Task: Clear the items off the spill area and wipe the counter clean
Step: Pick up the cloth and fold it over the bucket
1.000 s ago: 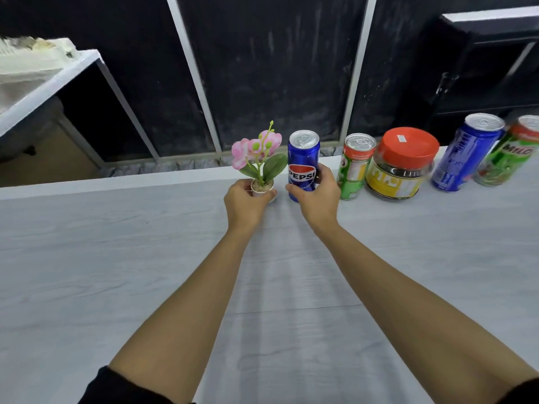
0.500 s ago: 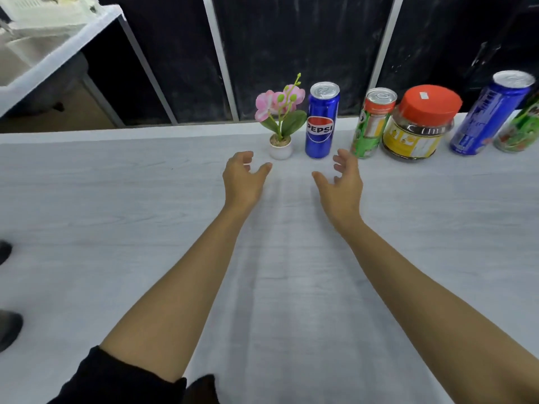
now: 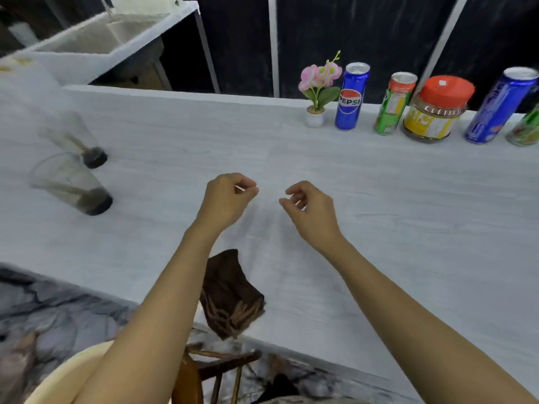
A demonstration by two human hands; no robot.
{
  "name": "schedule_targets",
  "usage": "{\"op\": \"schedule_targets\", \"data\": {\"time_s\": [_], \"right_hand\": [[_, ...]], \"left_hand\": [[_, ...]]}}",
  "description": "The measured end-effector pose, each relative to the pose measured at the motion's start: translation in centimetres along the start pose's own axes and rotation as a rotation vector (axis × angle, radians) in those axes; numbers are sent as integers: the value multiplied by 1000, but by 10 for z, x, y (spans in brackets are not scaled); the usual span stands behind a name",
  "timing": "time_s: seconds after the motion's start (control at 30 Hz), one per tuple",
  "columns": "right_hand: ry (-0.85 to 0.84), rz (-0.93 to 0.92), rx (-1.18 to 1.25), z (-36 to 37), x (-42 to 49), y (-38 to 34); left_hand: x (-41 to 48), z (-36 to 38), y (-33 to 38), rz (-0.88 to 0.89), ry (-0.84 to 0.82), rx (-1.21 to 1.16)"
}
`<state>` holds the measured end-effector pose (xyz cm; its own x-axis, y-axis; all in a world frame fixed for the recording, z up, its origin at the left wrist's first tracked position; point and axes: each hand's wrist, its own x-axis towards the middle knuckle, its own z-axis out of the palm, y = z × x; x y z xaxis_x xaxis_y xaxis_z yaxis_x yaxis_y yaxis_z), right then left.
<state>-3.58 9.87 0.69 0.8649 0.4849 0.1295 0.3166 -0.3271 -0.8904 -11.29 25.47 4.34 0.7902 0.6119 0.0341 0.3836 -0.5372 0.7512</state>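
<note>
Along the far edge of the pale counter (image 3: pixel 408 217) stand a small pink flower pot (image 3: pixel 316 112), a Pepsi can (image 3: pixel 351 97), a green can (image 3: pixel 393 104), a red-lidded jar (image 3: pixel 437 110), a tall blue can (image 3: pixel 500 107) and a green can (image 3: pixel 526 129) cut by the frame edge. A dark brown cloth (image 3: pixel 233 295) lies at the near edge, partly under my left forearm. My left hand (image 3: pixel 229 199) and my right hand (image 3: pixel 309 209) hover over the middle of the counter, fingers loosely curled, holding nothing.
Two clear plastic cups (image 3: pixel 70 182) with dark liquid at the bottom stand at the left, blurred. A white sink unit (image 3: pixel 96 45) is behind at the upper left. A wooden chair (image 3: pixel 210 371) and marbled floor lie below the near edge.
Both hands let go of the flower pot and Pepsi can and drew back toward me, fingers curling. The view swung left and down, bringing the cups and cloth into sight.
</note>
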Motion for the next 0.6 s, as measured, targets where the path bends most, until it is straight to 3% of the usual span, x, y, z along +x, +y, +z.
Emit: {"op": "schedule_targets", "data": {"time_s": [0.1,0.27,0.5,0.6], "right_hand": [[-248,-83,-253,25,-24,-10],[-459,-135,-551,57,-61,-23],[-482,-199,-378,64,-77,-31],[-528,-208,-126,66,-90,-38]], "left_hand": [[-46,-29,-31,-155,100,127],[-108,-28,-56,-336,28,272],[-131,-19,-69,-394,54,345],[-158,-28,-68,-367,157,168]]}}
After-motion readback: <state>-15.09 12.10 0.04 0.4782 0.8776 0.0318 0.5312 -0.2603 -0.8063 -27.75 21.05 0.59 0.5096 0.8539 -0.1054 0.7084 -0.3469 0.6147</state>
